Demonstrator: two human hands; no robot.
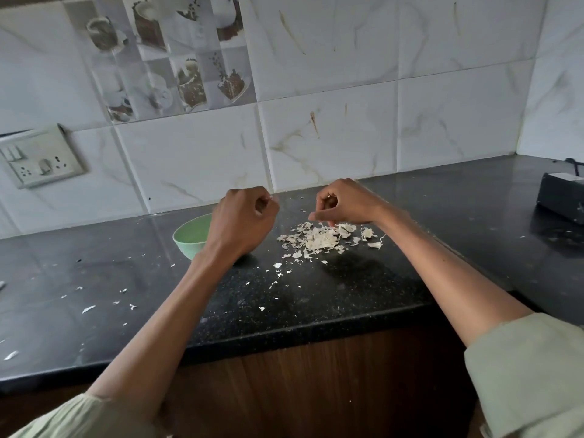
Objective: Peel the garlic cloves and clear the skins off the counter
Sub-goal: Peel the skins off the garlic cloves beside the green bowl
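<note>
Above skins (pixel 319 238); hands (pixel 243 222) curled

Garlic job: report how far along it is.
Done, apparently: peeling has produced a skins pile on the counter. In hand: the right hand reaches into the pile; the left hand is curled beside the bowl, its contents hidden. Left: the pile and flakes scattered along the counter need clearing.

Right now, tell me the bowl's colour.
The bowl is pale green; the head view shows it.

pale papery garlic skins (pixel 319 238) lie heaped on the black counter (pixel 316 289).
</note>
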